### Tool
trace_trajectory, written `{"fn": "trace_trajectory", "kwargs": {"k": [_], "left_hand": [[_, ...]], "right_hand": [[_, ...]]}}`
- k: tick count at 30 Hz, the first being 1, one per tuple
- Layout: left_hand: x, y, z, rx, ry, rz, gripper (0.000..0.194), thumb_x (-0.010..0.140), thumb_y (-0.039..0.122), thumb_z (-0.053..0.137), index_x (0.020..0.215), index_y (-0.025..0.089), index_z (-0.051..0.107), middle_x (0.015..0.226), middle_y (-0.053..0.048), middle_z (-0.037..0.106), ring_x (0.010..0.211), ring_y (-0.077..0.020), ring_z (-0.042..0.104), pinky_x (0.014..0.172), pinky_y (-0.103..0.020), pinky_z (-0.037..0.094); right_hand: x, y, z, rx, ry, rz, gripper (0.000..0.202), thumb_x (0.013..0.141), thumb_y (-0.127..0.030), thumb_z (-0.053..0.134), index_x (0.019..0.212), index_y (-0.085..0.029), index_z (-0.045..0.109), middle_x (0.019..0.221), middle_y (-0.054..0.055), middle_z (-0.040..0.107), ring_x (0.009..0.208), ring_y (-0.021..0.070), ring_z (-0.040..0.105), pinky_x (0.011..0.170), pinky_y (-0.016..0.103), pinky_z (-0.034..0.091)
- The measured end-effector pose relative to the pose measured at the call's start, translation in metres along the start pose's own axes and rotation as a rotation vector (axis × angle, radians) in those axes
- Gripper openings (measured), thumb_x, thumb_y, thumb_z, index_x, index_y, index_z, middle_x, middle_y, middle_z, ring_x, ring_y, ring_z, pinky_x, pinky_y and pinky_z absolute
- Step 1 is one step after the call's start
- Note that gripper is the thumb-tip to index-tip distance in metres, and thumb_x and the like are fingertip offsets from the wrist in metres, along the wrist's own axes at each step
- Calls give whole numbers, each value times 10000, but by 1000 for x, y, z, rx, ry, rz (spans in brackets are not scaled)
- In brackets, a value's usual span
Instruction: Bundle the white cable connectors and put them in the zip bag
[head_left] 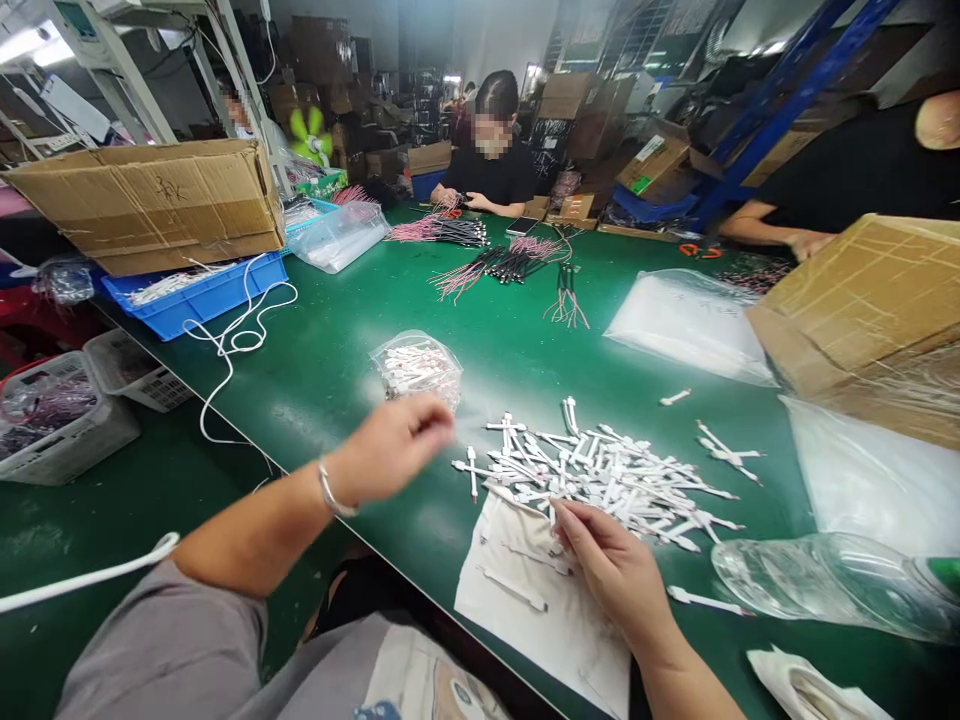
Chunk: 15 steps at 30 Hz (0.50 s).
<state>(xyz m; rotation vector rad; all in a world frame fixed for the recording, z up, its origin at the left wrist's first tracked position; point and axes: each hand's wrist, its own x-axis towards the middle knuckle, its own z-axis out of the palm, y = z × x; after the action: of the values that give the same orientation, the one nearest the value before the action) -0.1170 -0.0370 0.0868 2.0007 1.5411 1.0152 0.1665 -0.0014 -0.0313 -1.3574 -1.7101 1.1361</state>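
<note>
Left hand: wearing a bangle, hovering just beside an open plastic bag of white pieces, fingers curling. Right hand: pinching thumb and forefinger together above a white cloth; anything between them being too small to tell. Loose white connectors, one pile: lying beyond the cloth on a green table. Clear bottle: lying on its side, right of the pile. Black-and-pink wire bundles: spreading before a seated person. Blue tray: standing at left, a cardboard box resting over it.
</note>
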Motion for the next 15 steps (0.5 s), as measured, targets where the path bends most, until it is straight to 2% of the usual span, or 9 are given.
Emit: {"fn": "trace_trajectory", "kwargs": {"k": [3, 5, 7, 10, 15], "left_hand": [[-31, 1, 64, -36, -334, 89, 136, 848, 292, 484, 866, 181, 560, 808, -8, 629, 747, -113, 551, 691, -217, 422], [-45, -4, 101, 64, -417, 173, 155, 856, 302, 468, 906, 190, 562, 853, -23, 646, 800, -143, 562, 723, -253, 419], [-53, -10, 126, 195, -450, 282, 152, 855, 293, 458, 904, 187, 555, 828, -34, 641, 776, -164, 555, 704, -293, 412], [-60, -17, 143, 337, -418, 376, 132, 853, 269, 441, 875, 183, 538, 799, -50, 611, 748, -182, 520, 636, -328, 389], [-68, -24, 147, 413, -362, 376, 112, 847, 272, 438, 862, 202, 524, 877, -58, 560, 781, -189, 482, 611, -328, 373]], "right_hand": [[2, 3, -4, -35, 64, -19, 310, 782, -441, 576, 926, -181, 664, 693, 36, 636, 629, 161, 580, 602, 255, 486], [4, 3, -6, -33, 129, -26, 324, 774, -446, 585, 929, -174, 666, 707, 44, 638, 635, 164, 585, 609, 261, 496], [4, 1, -9, -17, 195, -13, 330, 764, -452, 595, 921, -171, 667, 711, 48, 637, 631, 161, 587, 599, 254, 504], [0, -6, -12, -24, 261, 8, 324, 752, -452, 609, 914, -178, 670, 716, 47, 640, 636, 155, 594, 596, 238, 511], [-18, -12, -16, -122, 244, -31, 321, 743, -454, 606, 912, -191, 677, 756, 55, 661, 645, 169, 612, 603, 243, 520]]}}
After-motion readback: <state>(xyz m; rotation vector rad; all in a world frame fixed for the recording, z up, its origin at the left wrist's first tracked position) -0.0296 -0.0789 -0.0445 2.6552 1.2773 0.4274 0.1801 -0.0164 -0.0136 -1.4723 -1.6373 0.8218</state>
